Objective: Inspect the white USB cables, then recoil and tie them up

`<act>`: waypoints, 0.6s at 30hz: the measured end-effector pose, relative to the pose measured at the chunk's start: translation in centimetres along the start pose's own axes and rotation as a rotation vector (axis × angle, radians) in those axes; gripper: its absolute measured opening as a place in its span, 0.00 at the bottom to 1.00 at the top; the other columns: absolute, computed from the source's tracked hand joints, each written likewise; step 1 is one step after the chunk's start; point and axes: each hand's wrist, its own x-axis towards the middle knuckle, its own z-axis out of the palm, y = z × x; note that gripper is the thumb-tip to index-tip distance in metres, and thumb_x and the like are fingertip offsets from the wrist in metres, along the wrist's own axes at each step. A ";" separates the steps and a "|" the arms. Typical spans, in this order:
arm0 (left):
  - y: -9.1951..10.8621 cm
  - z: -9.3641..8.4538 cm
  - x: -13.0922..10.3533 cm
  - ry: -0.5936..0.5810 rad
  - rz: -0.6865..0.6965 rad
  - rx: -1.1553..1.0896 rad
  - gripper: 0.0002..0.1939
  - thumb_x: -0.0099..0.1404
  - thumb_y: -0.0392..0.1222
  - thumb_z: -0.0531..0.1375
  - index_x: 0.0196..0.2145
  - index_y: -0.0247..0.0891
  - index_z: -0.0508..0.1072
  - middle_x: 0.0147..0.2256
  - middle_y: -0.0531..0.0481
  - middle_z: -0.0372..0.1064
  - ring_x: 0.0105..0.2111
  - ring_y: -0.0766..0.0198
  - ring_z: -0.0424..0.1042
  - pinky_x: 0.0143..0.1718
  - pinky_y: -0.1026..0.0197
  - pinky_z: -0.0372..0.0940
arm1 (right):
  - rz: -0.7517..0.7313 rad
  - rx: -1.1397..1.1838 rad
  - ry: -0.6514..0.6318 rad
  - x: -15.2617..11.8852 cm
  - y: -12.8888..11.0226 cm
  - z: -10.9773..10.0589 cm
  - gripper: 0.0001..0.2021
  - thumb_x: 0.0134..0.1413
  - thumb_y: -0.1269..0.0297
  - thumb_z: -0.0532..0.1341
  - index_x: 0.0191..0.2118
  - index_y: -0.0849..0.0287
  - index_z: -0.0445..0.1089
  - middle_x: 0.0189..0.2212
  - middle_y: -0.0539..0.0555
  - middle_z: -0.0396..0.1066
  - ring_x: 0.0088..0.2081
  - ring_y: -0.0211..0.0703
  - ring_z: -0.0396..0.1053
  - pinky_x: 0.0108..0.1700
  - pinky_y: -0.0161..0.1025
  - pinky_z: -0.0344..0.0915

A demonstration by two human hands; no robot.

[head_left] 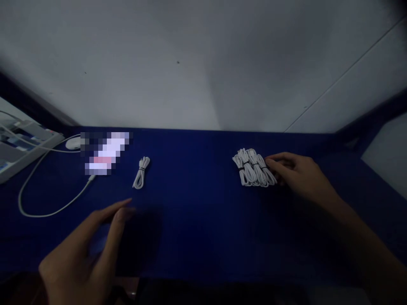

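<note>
1. Pile (254,169) of white cables sits on the blue table (190,199), R of centre; a single (141,173) lies apart, L of centre. Each looks folded in loops w/ a dark tie (143,169) round the middle.
2. Handling (judged): light, soft, bendy; sheath prob. a bit slick, not fragile, but plug ends prob. stiffer & don't like yanking.
3. Best hold: pinch at the tie, where strands bunch tight; loop ends would splay & might snag neighbours in the pile.
4. R hand (295,169): thumb & index tips at pile's R edge, about level w/ its ties, seemingly touching the outermost cable; other fingers curled under. Can't tell if they're pinching it.
5. L hand (74,254): thumb & index slightly parted, nothing btwn; tips blurred, just short of the single's lower loops, on the wearer's side, no contact.
</note>
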 end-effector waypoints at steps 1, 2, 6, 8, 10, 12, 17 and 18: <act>1.0 0.7 0.8 0.198 0.037 0.136 0.13 0.75 0.54 0.65 0.56 0.61 0.79 0.55 0.57 0.82 0.56 0.39 0.80 0.54 0.42 0.76 | -0.001 0.001 0.011 -0.1 0.1 0.0 0.18 0.64 0.48 0.68 0.46 0.57 0.82 0.32 0.57 0.81 0.28 0.48 0.75 0.31 0.45 0.68; 1.8 1.4 1.6 0.279 0.073 0.216 0.13 0.78 0.55 0.62 0.55 0.54 0.79 0.57 0.50 0.79 0.59 0.38 0.77 0.62 0.37 0.70 | 0.000 -0.002 0.023 -0.1 0.2 -0.1 0.18 0.64 0.48 0.68 0.46 0.57 0.82 0.32 0.58 0.82 0.29 0.49 0.76 0.32 0.45 0.68; 2.5 2.7 5.1 0.065 0.094 0.450 0.32 0.78 0.63 0.57 0.68 0.38 0.69 0.62 0.29 0.70 0.57 0.29 0.75 0.55 0.31 0.71 | -0.001 -0.019 0.034 -0.3 0.5 -0.1 0.16 0.65 0.49 0.67 0.47 0.56 0.82 0.34 0.58 0.82 0.33 0.53 0.78 0.35 0.47 0.69; 1.9 2.6 7.0 0.000 0.126 0.530 0.34 0.78 0.62 0.57 0.69 0.34 0.66 0.63 0.26 0.69 0.57 0.28 0.76 0.55 0.32 0.71 | -0.023 -0.040 0.042 -0.5 0.4 -0.1 0.16 0.65 0.49 0.67 0.48 0.55 0.82 0.34 0.57 0.82 0.34 0.54 0.79 0.37 0.48 0.69; 1.3 2.4 8.9 0.000 0.204 0.555 0.29 0.77 0.61 0.58 0.63 0.36 0.72 0.53 0.30 0.77 0.53 0.30 0.77 0.52 0.34 0.70 | -0.049 -0.078 0.052 -0.6 0.4 -0.1 0.16 0.65 0.49 0.67 0.48 0.54 0.82 0.34 0.57 0.82 0.35 0.55 0.79 0.38 0.49 0.69; 0.9 2.4 10.4 -0.090 0.220 0.523 0.22 0.76 0.60 0.60 0.53 0.38 0.76 0.46 0.34 0.79 0.46 0.35 0.78 0.47 0.38 0.70 | -0.063 -0.101 0.059 -0.7 0.4 0.0 0.16 0.66 0.49 0.66 0.48 0.54 0.82 0.33 0.56 0.82 0.35 0.56 0.79 0.39 0.50 0.69; 1.0 3.0 11.7 -0.125 0.192 0.424 0.16 0.75 0.57 0.62 0.43 0.41 0.76 0.37 0.43 0.80 0.36 0.47 0.79 0.36 0.50 0.69 | -0.095 -0.099 0.121 -0.3 1.3 0.1 0.15 0.66 0.51 0.66 0.49 0.54 0.82 0.36 0.57 0.82 0.34 0.55 0.79 0.39 0.51 0.70; 1.2 3.2 11.6 -0.144 0.189 0.390 0.17 0.75 0.58 0.63 0.44 0.41 0.77 0.37 0.44 0.81 0.36 0.49 0.79 0.35 0.52 0.69 | -0.109 -0.114 0.151 -0.2 1.4 0.1 0.14 0.66 0.52 0.66 0.48 0.55 0.82 0.37 0.58 0.82 0.34 0.55 0.78 0.40 0.51 0.70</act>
